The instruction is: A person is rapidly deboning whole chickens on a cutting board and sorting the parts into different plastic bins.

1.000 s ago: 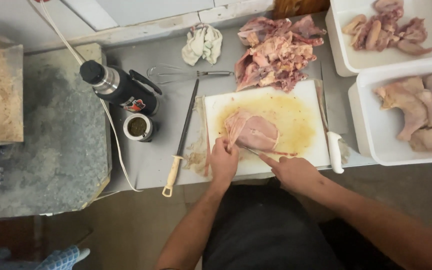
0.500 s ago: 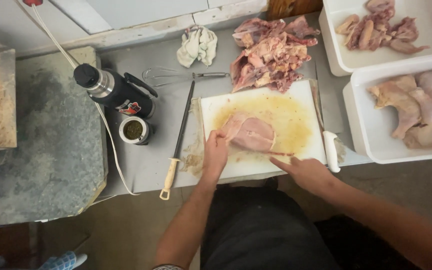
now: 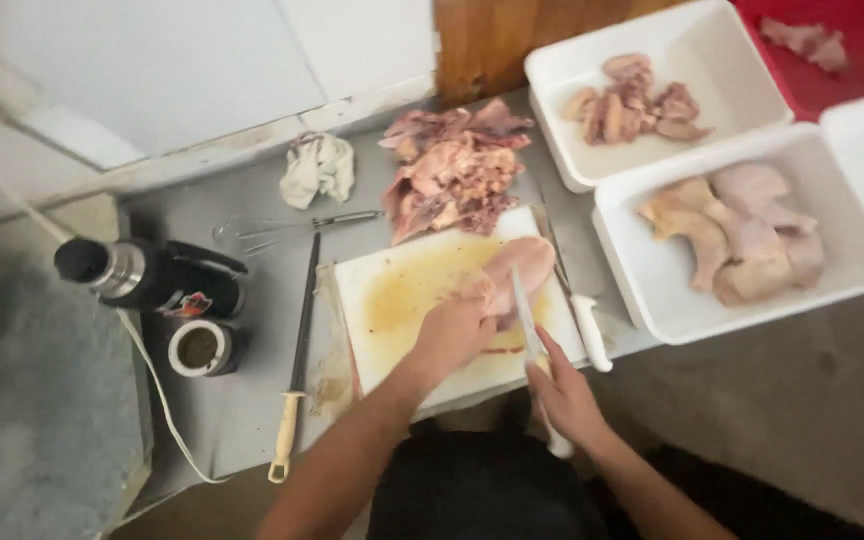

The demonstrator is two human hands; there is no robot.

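Chicken piece [image 3: 524, 262] on cutting board [image 3: 402, 300], meat pile [image 3: 452, 170] behind, trays [image 3: 652, 310] right, sharpening steel [image 3: 297, 350] left

Grey table [image 3: 252, 400] against white wall [image 3: 202, 60] — wooden panel [image 3: 492, 40] behind.

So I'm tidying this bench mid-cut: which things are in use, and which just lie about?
In use: left hand, right hand, knife, chicken piece, cutting board.
Lying about: sharpening steel, whisk, flask, rag, spare knife.
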